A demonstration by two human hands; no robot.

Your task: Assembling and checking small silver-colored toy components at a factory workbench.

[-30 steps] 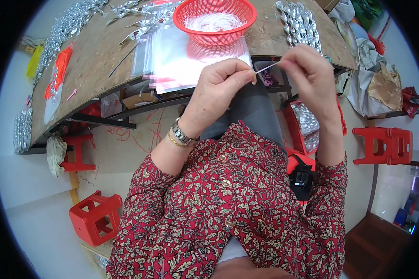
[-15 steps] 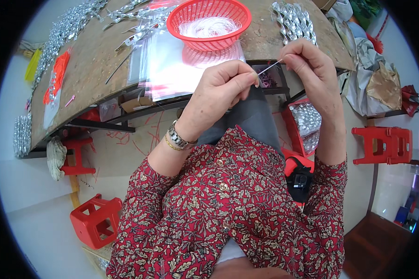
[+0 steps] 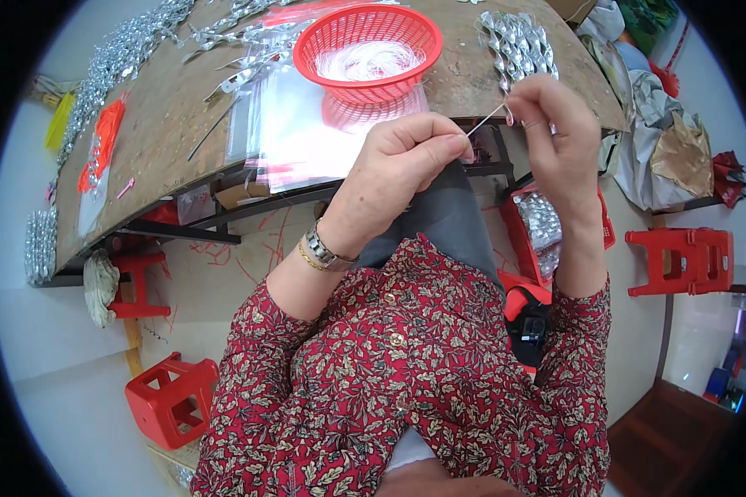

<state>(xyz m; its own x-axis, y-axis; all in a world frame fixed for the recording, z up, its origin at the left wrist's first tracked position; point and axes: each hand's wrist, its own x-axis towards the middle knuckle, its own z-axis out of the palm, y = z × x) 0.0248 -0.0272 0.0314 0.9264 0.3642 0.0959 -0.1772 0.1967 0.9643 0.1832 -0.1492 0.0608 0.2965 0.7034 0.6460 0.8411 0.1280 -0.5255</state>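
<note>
My left hand (image 3: 414,161) is closed in a pinch, thumb over the curled fingers, on a thin pale strand (image 3: 485,121). The strand runs taut and slanting up to my right hand (image 3: 555,124), whose thumb and forefinger close at its other end. Too fine to make out is whether it is string or wire. Both hands are held up before the near edge of the table. Beyond them a red plastic basket (image 3: 369,89) holds a loose coil of white string (image 3: 369,60). It stands on a stack of clear plastic sleeves (image 3: 294,145).
Twisted silver strips (image 3: 518,45) lie at the table's right, with more silver strands (image 3: 120,62) along the left side. An orange packet (image 3: 104,141) and a thin dark rod (image 3: 214,128) are at left. Red stools (image 3: 174,402) and a red crate (image 3: 535,228) stand on the floor.
My left hand has shifted slightly right. The right hand has tilted, its fingers a little lower, and the strand between the hands slants more steeply.
</note>
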